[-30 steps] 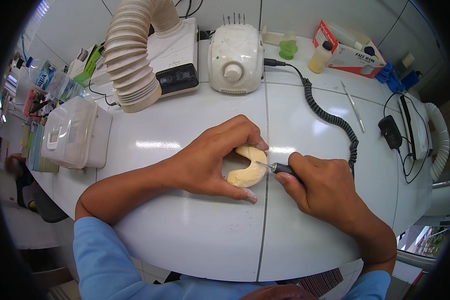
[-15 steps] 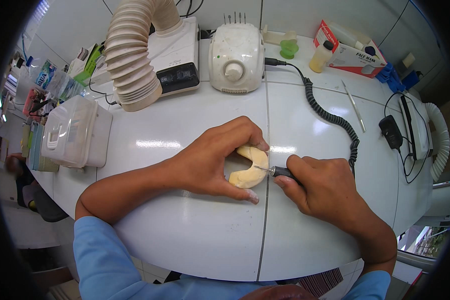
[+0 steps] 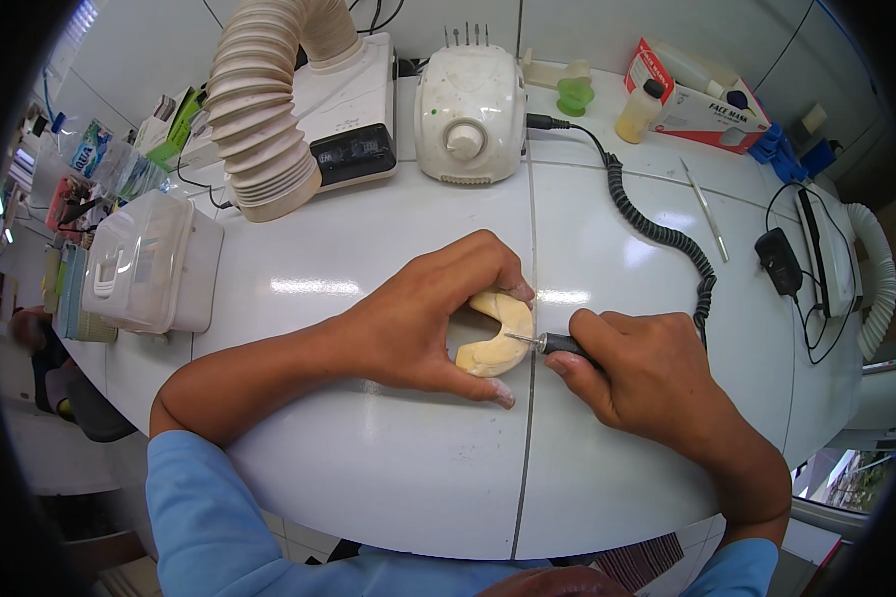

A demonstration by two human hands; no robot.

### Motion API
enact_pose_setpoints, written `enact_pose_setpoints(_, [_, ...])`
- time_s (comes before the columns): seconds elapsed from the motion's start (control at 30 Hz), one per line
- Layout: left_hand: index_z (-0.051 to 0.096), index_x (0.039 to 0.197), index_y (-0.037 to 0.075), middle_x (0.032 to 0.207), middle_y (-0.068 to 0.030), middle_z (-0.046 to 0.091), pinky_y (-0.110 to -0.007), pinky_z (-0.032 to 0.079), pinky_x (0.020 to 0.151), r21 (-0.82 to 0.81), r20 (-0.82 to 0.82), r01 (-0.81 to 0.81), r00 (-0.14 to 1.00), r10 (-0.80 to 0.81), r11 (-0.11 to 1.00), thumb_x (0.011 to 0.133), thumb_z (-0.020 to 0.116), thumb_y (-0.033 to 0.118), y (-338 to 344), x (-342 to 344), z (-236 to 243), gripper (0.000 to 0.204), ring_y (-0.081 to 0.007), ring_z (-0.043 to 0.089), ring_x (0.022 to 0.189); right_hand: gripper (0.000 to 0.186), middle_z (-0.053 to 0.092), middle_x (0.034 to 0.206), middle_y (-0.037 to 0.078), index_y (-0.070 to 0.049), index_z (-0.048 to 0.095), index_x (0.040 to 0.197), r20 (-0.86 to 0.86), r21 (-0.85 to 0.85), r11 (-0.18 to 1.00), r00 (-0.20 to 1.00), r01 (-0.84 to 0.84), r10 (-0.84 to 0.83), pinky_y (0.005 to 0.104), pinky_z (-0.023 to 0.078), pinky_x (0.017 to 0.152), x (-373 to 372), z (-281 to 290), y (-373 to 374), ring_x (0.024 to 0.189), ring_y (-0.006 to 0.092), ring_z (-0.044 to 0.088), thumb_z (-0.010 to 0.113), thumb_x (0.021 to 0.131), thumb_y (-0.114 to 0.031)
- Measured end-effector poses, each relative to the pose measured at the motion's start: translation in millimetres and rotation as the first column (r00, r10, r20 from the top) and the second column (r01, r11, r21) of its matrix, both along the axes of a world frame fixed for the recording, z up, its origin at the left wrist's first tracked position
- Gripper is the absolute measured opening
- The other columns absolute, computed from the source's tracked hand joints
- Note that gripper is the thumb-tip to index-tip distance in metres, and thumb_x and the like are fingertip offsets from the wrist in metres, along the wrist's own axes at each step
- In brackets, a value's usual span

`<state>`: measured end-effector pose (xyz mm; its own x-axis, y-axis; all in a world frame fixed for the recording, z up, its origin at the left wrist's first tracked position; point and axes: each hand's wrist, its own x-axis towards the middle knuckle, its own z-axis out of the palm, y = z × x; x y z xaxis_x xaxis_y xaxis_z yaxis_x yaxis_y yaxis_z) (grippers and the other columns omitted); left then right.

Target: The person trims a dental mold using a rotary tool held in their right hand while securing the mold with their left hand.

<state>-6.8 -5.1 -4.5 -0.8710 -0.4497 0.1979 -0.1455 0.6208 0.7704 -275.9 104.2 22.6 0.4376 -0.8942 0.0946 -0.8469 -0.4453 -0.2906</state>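
Note:
A cream-coloured, horseshoe-shaped dental cast (image 3: 511, 345) lies on the white table. My left hand (image 3: 430, 310) grips it, thumb at the near end and fingers at the far end, with pale dust on the fingertips. In my right hand (image 3: 639, 373) is a rotary handpiece (image 3: 561, 344), dark-bodied with a metal nose, pointing left. Its thin bur reaches over the outer curve of the cast; whether the tip touches the surface I cannot tell. The rear of the handpiece is hidden inside my right hand.
Behind the cast stands a white control unit (image 3: 470, 114) with several burs on top; its black coiled cord (image 3: 657, 229) runs down the right side. A ribbed hose (image 3: 259, 129) and a lidded plastic box (image 3: 154, 261) stand left. A white pen-like tool (image 3: 705, 211) lies right.
The bur tip has shifted very slightly left over the cast. Both hands otherwise keep their places and their grips.

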Motion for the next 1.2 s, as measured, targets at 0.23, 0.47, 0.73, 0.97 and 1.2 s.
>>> enact_pose_setpoints(0.23, [0.060,0.127,0.008,0.128,-0.0122,0.066,-0.042,0.057,0.104,-0.005,0.007,-0.007,1.000,0.007,1.000,0.070,0.108,0.038,1.3,-0.4,0.3,0.080,-0.0310,0.067,0.124,0.039,0.067,0.066,0.006,-0.011,0.067,0.091,0.004,-0.009,1.000,1.000,-0.001,0.001,0.0424,0.048,0.048,-0.9,-1.0,1.0,0.052,0.0286,0.066,0.073,0.107,-0.046])
enact_pose_setpoints(0.47, [0.060,0.126,0.009,0.128,-0.0120,0.065,-0.042,0.057,0.104,0.008,0.002,-0.005,1.000,0.005,1.000,0.069,0.109,0.039,1.7,-0.9,1.0,0.081,-0.0311,0.067,0.124,0.039,0.067,0.066,0.006,-0.011,0.067,0.091,0.001,-0.006,1.000,1.000,0.000,0.000,0.0427,0.048,0.048,-0.6,-0.2,1.1,0.052,0.0288,0.066,0.073,0.107,-0.046])
enact_pose_setpoints(0.73, [0.060,0.126,0.009,0.128,-0.0124,0.064,-0.042,0.057,0.104,0.003,0.002,-0.001,1.000,0.001,1.000,0.069,0.109,0.038,1.7,-0.4,1.2,0.081,-0.0306,0.067,0.124,0.038,0.066,0.066,0.006,-0.011,0.066,0.090,0.005,0.003,1.000,1.000,-0.009,0.009,0.0437,0.049,0.049,-0.7,0.9,0.7,0.052,0.0292,0.066,0.073,0.107,-0.045])
enact_pose_setpoints(0.97, [0.059,0.125,0.008,0.128,-0.0125,0.064,-0.042,0.057,0.104,0.007,0.002,-0.003,1.000,0.003,1.000,0.069,0.109,0.039,1.5,-0.8,0.6,0.081,-0.0306,0.067,0.125,0.038,0.066,0.066,0.006,-0.011,0.066,0.090,0.002,0.005,1.000,1.000,-0.008,0.008,0.0440,0.049,0.049,-0.9,0.9,0.9,0.053,0.0294,0.066,0.073,0.107,-0.045])
enact_pose_setpoints(1.2, [0.059,0.126,0.008,0.127,-0.0125,0.065,-0.043,0.057,0.104,0.017,0.003,-0.007,1.000,0.007,1.000,0.069,0.109,0.039,1.7,-0.2,0.2,0.082,-0.0310,0.067,0.125,0.038,0.066,0.065,0.006,-0.011,0.067,0.090,0.002,0.004,1.000,1.000,0.004,-0.004,0.0437,0.049,0.049,-0.4,0.7,0.8,0.053,0.0295,0.067,0.073,0.106,-0.045])
